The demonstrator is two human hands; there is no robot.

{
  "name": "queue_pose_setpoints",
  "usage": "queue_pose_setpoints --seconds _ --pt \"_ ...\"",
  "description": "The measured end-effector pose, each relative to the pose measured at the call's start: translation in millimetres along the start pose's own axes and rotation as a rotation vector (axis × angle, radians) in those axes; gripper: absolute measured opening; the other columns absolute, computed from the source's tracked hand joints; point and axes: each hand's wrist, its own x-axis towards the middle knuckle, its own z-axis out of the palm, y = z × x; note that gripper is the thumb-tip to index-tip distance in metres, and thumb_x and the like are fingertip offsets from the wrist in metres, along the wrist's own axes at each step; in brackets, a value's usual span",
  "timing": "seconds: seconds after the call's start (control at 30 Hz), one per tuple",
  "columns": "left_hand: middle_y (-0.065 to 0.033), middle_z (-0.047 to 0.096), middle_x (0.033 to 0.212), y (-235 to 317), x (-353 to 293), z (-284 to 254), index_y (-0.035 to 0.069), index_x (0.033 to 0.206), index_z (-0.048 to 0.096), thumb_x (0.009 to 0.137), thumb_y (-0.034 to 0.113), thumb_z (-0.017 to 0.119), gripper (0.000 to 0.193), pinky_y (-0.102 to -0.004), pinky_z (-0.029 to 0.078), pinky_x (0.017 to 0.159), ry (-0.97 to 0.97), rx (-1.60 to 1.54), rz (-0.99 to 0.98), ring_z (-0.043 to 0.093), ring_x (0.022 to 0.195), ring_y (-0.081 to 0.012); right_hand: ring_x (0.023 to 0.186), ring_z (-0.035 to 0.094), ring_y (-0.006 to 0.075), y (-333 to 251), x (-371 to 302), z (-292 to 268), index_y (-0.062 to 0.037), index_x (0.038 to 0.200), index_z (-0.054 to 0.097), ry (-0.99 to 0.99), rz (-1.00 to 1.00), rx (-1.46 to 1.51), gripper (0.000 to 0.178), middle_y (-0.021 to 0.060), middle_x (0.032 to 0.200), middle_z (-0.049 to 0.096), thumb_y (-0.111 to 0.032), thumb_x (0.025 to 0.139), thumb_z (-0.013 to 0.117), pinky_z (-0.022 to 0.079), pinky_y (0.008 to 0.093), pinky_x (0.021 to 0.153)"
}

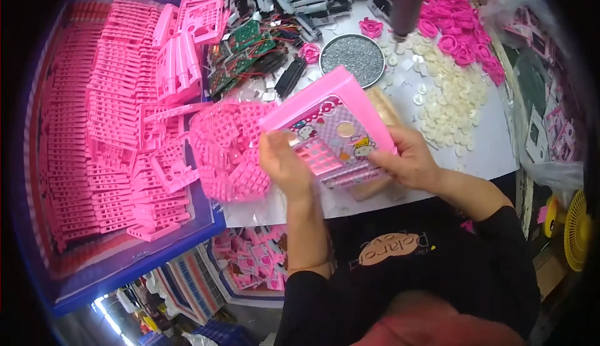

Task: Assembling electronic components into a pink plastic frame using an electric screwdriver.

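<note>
The left hand (286, 161) is partly closed on the left edge of a pink plastic case (369, 110), thumb on the face. The right hand (409, 158) pinches its near right corner, thumb on top. The case is held tilted above the middle of the white table (494, 155), its printed sheet and pink keys facing up.

It looks light and stiff, with smooth faces that could slip and a sheet that might scratch. Holding the rim at 2 opposite sides, clear of the keys, seems safest.

Just left lies a clear bag of pink keypads (228, 152); farther left, a blue crate (187, 246) holds stacked pink frames (119, 96). On the far side are a round dish of grey granules (352, 61) and green circuit boards (247, 36); to the right, cream discs (453, 108).

The fingers under the case and its underside are hidden. A beige block (382, 105) shows only partly behind it, and a dark upright shaft (409, 2) is blurred and cut off at the far edge.
</note>
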Motion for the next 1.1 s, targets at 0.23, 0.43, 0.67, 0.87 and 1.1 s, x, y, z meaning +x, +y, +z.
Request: queue_pose_setpoints --seconds 0.23,0.43,0.67,0.87,1.1 --pt "-0.0117 0.071 0.109 -11.6 -42.2 -3.8 -0.002 0.118 0.060 0.111 0.045 0.038 0.053 -0.0299 0.054 0.082 -0.145 0.014 -0.051 0.068 0.092 -0.0152 0.084 0.063 0.0069 13.6 2.4 5.1 0.0014 0.125 0.064 0.209 0.040 0.336 0.033 0.0023 0.099 0.070 -0.017 0.098 0.069 0.052 0.0253 0.074" --pt "-0.0105 0.070 0.098 -45.9 -21.8 -19.7 -0.003 0.110 0.064 0.110 0.038 0.042 0.047 -0.0286 0.053 0.080 -0.160 0.196 0.259 0.067 0.089 -0.0161 0.103 0.066 0.0124 -6.2 8.7 -34.3 -0.0036 0.136 0.060 -0.051 0.248 -0.158 0.044 0.0064 0.117 0.071 -0.020 0.096 0.068 0.054 0.0316 0.089" --pt "-0.0126 0.071 0.115 -36.7 6.2 -19.0 0.006 0.108 0.071 0.077 0.008 0.073 0.031 -0.0456 0.051 0.096 -0.660 0.501 0.649 0.064 0.108 -0.0365 0.128 0.057 0.0353 7.6 36.1 -116.5 -0.0095 0.131 0.067 -0.235 -0.395 -0.942 0.046 0.0162 0.142 0.058 -0.016 0.086 0.071 0.048 0.0427 0.105" --pt "-0.0119 0.065 0.129 -45.7 -9.5 -20.2 0.009 0.110 0.073 0.072 0.000 0.066 0.040 -0.0476 0.047 0.102 -0.710 0.708 0.650 0.056 0.120 -0.0394 0.142 0.041 0.0429 17.7 22.1 -108.2 -0.0052 0.141 0.056 -0.343 -0.421 -1.206 0.062 0.0178 0.161 0.036 -0.034 0.088 0.070 0.040 0.0504 0.113" --pt "-0.0133 0.066 0.126 -17.5 -29.2 -8.0 0.007 0.110 0.071 0.071 -0.004 0.059 0.042 -0.0487 0.043 0.106 -0.678 0.722 0.605 0.057 0.122 -0.0382 0.139 0.042 0.0431 -0.6 61.0 -100.7 -0.0051 0.139 0.056 -0.566 -0.303 -1.296 0.072 0.0156 0.163 0.033 -0.038 0.079 0.078 0.043 0.0495 0.111"
